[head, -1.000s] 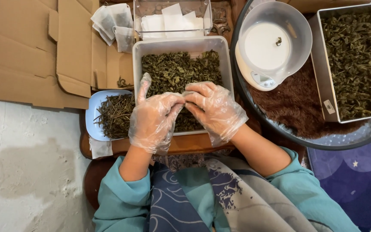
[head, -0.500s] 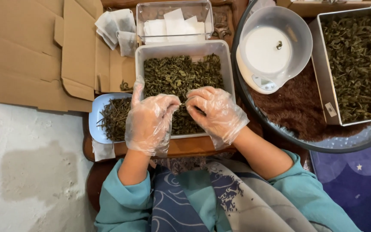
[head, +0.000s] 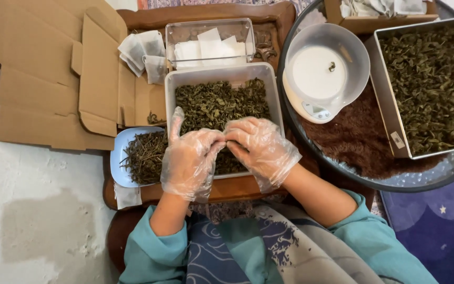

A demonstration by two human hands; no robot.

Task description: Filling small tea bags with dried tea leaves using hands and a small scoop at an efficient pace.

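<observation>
We see our sleeves (head: 185, 247) at the bottom. Just past them, our left hand (head: 190, 158) and right hand (head: 261, 147) wear clear gloves. The fingertips meet and pinch together over the white tub (head: 170, 94) of dried leaves (head: 211, 102). We cannot tell what they pinch. Left of the hands sits a blue dish (head: 117, 158) with thin stems (head: 145, 155). Past the tub is a clear box (head: 210, 29) of white bags (head: 206, 47). To the right stand a scale (head: 321, 73) and a big tray (head: 382, 105) of leaves
</observation>
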